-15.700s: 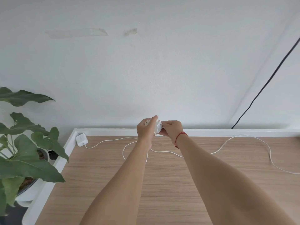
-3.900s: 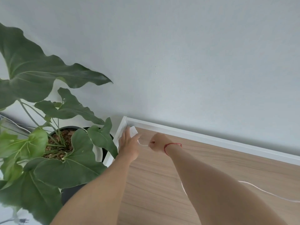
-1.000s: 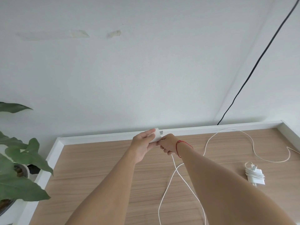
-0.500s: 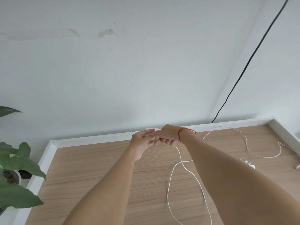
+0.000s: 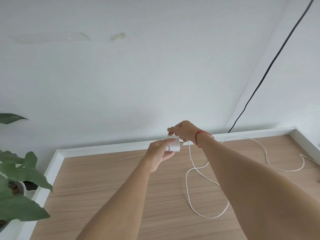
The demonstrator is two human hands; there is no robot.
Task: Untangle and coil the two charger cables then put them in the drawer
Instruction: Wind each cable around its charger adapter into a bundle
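Bench (image 5: 107, 184): pale wood, white rim; carries the loose cable.
Cable (image 5: 187, 187): thin, white, probably limp and light; lies in open loops to the right, uncoiled. Likely snags if tugged, so feed it in short lengths.
Left hand (image 5: 160, 153): curled round the charger block (image 5: 174, 147), above the bench; that hard block is the sound place to grip.
Right hand (image 5: 183, 131): just beyond, pinching the cable near the block, bent into a small turn.
Containers: a pot (image 5: 19, 187) at the left holds a leafy plant (image 5: 22, 174); no drawer shows.
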